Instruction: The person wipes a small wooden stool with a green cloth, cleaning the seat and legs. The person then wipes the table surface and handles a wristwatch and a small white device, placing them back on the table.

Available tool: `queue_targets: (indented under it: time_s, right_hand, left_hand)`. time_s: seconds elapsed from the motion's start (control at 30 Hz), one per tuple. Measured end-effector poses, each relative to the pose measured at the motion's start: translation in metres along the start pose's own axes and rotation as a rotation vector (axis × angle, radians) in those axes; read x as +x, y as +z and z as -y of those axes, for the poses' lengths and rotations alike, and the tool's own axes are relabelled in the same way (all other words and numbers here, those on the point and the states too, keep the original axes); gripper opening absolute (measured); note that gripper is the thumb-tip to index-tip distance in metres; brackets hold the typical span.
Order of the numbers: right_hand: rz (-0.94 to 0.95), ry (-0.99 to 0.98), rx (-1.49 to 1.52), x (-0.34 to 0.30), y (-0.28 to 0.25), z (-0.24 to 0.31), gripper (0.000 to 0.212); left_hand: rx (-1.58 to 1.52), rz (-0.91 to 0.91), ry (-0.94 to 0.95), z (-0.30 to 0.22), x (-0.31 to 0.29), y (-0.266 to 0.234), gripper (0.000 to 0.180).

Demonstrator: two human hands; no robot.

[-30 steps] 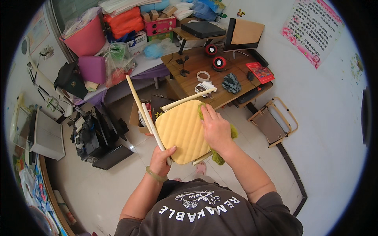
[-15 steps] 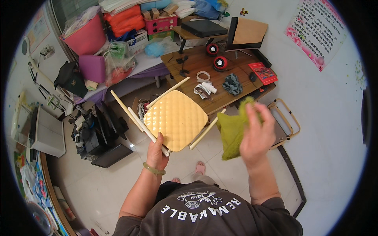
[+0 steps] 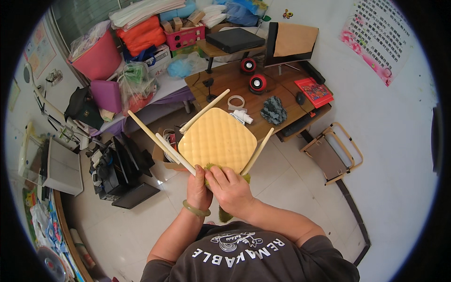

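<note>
A small stool with a yellow quilted seat (image 3: 218, 138) and cream legs is held up in front of me, legs pointing away and outward. My left hand (image 3: 199, 191) grips it at the near left corner, thumb up beside a leg; a pale green bangle sits on that wrist. Bent over the near edge of the seat, my right hand (image 3: 231, 189) presses a green cloth (image 3: 225, 215) against it. Part of the cloth shows above the fingers and a loose end hangs below. The fingers' undersides are hidden.
Beyond the stool stands a wooden desk (image 3: 197, 87) with red speakers (image 3: 258, 83), a monitor (image 3: 291, 42) and a crumpled grey cloth (image 3: 274, 110). A folding chair (image 3: 331, 155) is at right. Dark monitors and electronics (image 3: 112, 174) lie on the floor at left.
My right hand has brought the green cloth leftward from the stool's right side onto the near edge of the seat. The stool has shifted slightly right, still in my left hand.
</note>
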State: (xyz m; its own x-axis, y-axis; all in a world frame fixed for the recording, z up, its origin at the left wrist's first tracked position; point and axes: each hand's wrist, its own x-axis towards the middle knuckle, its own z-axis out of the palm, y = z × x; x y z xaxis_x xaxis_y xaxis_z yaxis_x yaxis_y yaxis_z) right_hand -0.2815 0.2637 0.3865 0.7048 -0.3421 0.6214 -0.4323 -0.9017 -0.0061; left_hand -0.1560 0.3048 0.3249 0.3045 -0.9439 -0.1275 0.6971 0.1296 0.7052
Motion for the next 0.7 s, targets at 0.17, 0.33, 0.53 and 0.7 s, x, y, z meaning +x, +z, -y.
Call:
queue_targets:
  time_s: [0.17, 0.33, 0.53, 0.7]
  right_hand:
    - [0.053, -0.002, 0.034, -0.002, -0.005, -0.040, 0.044]
    - [0.073, 0.044, 0.031, -0.010, -0.007, -0.077, 0.045]
    - [0.012, -0.076, 0.085, -0.002, -0.001, -0.087, 0.043]
    - [0.005, 0.016, 0.072, -0.018, -0.005, -0.127, 0.043]
  left_hand:
    - [-0.021, -0.114, 0.074, 0.005, 0.015, 0.026, 0.070]
    - [-0.005, -0.183, 0.125, 0.009, 0.031, 0.048, 0.067]
    - [0.090, -0.142, 0.035, 0.029, 0.050, 0.053, 0.063]
    - [0.058, -0.173, 0.112, 0.037, 0.064, 0.084, 0.066]
